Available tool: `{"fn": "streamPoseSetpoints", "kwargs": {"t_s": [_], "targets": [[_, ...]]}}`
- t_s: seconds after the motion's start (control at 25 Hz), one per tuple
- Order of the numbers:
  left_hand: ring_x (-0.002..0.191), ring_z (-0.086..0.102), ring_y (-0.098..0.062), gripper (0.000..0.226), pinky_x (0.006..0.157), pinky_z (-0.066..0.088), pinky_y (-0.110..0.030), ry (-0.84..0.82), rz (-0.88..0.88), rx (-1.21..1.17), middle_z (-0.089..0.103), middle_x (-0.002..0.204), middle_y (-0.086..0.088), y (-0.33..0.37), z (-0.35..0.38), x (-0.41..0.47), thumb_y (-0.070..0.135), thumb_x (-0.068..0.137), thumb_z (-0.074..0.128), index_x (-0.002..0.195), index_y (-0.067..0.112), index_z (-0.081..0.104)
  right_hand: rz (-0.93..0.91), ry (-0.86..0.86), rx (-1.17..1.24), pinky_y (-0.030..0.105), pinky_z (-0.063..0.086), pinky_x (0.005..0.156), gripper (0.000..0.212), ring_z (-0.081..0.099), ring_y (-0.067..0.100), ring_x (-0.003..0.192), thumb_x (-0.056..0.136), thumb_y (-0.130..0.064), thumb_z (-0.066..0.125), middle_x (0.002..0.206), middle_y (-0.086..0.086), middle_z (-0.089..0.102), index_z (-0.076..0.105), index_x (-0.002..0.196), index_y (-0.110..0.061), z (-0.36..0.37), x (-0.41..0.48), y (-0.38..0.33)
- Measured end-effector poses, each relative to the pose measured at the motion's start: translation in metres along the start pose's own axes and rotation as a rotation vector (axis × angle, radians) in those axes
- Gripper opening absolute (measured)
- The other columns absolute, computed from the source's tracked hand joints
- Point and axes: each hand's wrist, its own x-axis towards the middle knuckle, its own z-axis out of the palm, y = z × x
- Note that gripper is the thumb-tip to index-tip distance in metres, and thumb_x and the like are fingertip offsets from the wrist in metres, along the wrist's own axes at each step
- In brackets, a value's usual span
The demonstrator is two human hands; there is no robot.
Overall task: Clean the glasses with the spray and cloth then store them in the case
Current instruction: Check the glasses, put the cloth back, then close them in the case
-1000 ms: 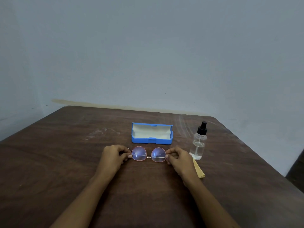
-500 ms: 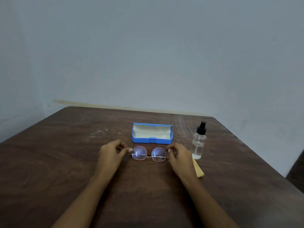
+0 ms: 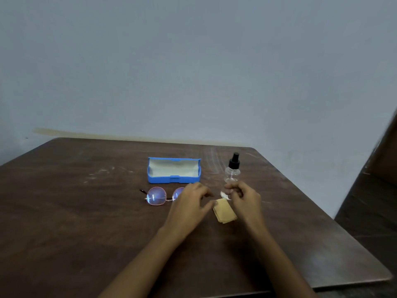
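The glasses (image 3: 156, 196), round with a thin pink rim, lie unfolded on the brown table (image 3: 75, 222); their right lens is hidden behind my left hand (image 3: 191, 204). That hand hovers with fingers spread, holding nothing, its thumb at the edge of the folded yellow cloth (image 3: 224, 211). My right hand (image 3: 243, 200) curls around the lower part of the clear spray bottle (image 3: 232, 174) with the black nozzle, which stands upright just beyond the cloth. The blue case (image 3: 163, 180) lies open behind the glasses, its pale lining bare.
A plain wall rises behind the table's far edge. The table's right edge runs diagonally past the bottle, and dark brown furniture (image 3: 378, 190) stands beyond it on the right.
Both hands let go of the glasses and moved right. The left hand now sits over the right lens near the cloth; the right hand has reached the spray bottle. The view shifted right.
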Motion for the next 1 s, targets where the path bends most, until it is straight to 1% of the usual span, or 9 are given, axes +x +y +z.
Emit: {"fn": "streamPoseSetpoints", "kwargs": {"t_s": [0.16, 0.28, 0.4, 0.48, 0.6, 0.72, 0.8, 0.88, 1.0], "targets": [[0.101, 0.047, -0.014, 0.044, 0.079, 0.035, -0.024, -0.135, -0.026, 0.093, 0.057, 0.105, 0.003, 0.012, 0.025, 0.004, 0.048, 0.071, 0.065, 0.105, 0.020, 0.057, 0.023, -0.074, -0.152, 0.002, 0.038, 0.053, 0.018, 0.056, 0.012, 0.073, 0.083, 0.000, 0.055, 0.088, 0.009, 0.068, 0.068, 0.093, -0.006, -0.009, -0.003, 0.012], [0.104, 0.046, -0.018, 0.048, 0.078, 0.035, -0.026, -0.194, -0.022, 0.204, 0.055, 0.109, 0.000, 0.015, 0.033, 0.006, 0.048, 0.071, 0.063, 0.107, 0.018, 0.056, 0.081, -0.117, -0.152, 0.000, 0.035, 0.038, 0.019, 0.054, 0.013, 0.067, 0.085, 0.000, 0.054, 0.089, 0.009, 0.062, 0.065, 0.100, -0.003, -0.008, -0.002, 0.018], [0.105, 0.046, -0.019, 0.050, 0.082, 0.037, -0.029, -0.190, -0.032, 0.294, 0.056, 0.111, -0.001, 0.018, 0.036, 0.007, 0.051, 0.073, 0.060, 0.110, 0.017, 0.056, 0.138, -0.146, -0.117, 0.009, 0.040, 0.031, 0.019, 0.055, 0.012, 0.060, 0.084, 0.000, 0.054, 0.094, 0.014, 0.066, 0.065, 0.097, -0.006, -0.006, 0.001, 0.021], [0.105, 0.048, -0.021, 0.045, 0.082, 0.037, -0.031, -0.165, -0.029, 0.362, 0.058, 0.111, -0.002, 0.020, 0.038, 0.007, 0.049, 0.078, 0.055, 0.109, 0.017, 0.056, 0.138, -0.148, -0.106, 0.012, 0.045, 0.036, 0.017, 0.058, 0.016, 0.062, 0.081, -0.001, 0.056, 0.093, 0.016, 0.069, 0.066, 0.093, -0.007, -0.005, 0.002, 0.023], [0.098, 0.053, -0.027, 0.036, 0.076, 0.038, -0.033, -0.090, -0.003, 0.418, 0.064, 0.104, -0.005, 0.025, 0.039, 0.004, 0.044, 0.083, 0.048, 0.102, 0.016, 0.060, 0.148, -0.123, -0.117, 0.016, 0.047, 0.058, 0.015, 0.063, 0.019, 0.076, 0.079, -0.003, 0.059, 0.088, 0.013, 0.071, 0.068, 0.090, -0.008, -0.003, 0.004, 0.024], [0.086, 0.060, -0.031, 0.033, 0.068, 0.042, -0.035, 0.020, 0.044, 0.366, 0.070, 0.087, -0.007, 0.024, 0.042, 0.002, 0.039, 0.077, 0.045, 0.087, 0.014, 0.065, 0.194, -0.105, -0.040, 0.012, 0.046, 0.060, 0.016, 0.063, 0.017, 0.075, 0.078, -0.004, 0.061, 0.077, 0.006, 0.068, 0.068, 0.090, -0.011, -0.003, 0.003, 0.023], [0.091, 0.058, -0.028, 0.037, 0.071, 0.041, -0.034, 0.006, 0.017, 0.320, 0.069, 0.092, -0.005, 0.023, 0.041, 0.001, 0.041, 0.077, 0.039, 0.090, 0.016, 0.064, 0.225, -0.090, 0.043, 0.025, 0.051, 0.069, 0.015, 0.063, 0.018, 0.072, 0.077, -0.002, 0.061, 0.073, 0.005, 0.068, 0.068, 0.087, -0.012, -0.003, 0.004, 0.021], [0.095, 0.056, -0.022, 0.032, 0.073, 0.040, -0.032, 0.007, -0.044, 0.234, 0.067, 0.096, -0.001, 0.021, 0.039, 0.002, 0.041, 0.082, 0.043, 0.092, 0.017, 0.062, 0.252, -0.109, 0.137, 0.031, 0.052, 0.068, 0.016, 0.062, 0.017, 0.065, 0.078, -0.001, 0.061, 0.071, 0.004, 0.067, 0.067, 0.080, -0.015, -0.003, 0.004, 0.019], [0.085, 0.060, -0.019, 0.018, 0.069, 0.046, -0.032, 0.053, -0.109, 0.013, 0.068, 0.087, -0.001, 0.018, 0.035, 0.005, 0.032, 0.084, 0.051, 0.083, 0.019, 0.062, 0.297, -0.135, 0.266, 0.028, 0.050, 0.063, 0.022, 0.060, 0.015, 0.064, 0.081, 0.000, 0.057, 0.075, 0.008, 0.067, 0.065, 0.073, -0.019, -0.001, 0.004, 0.015]]}}
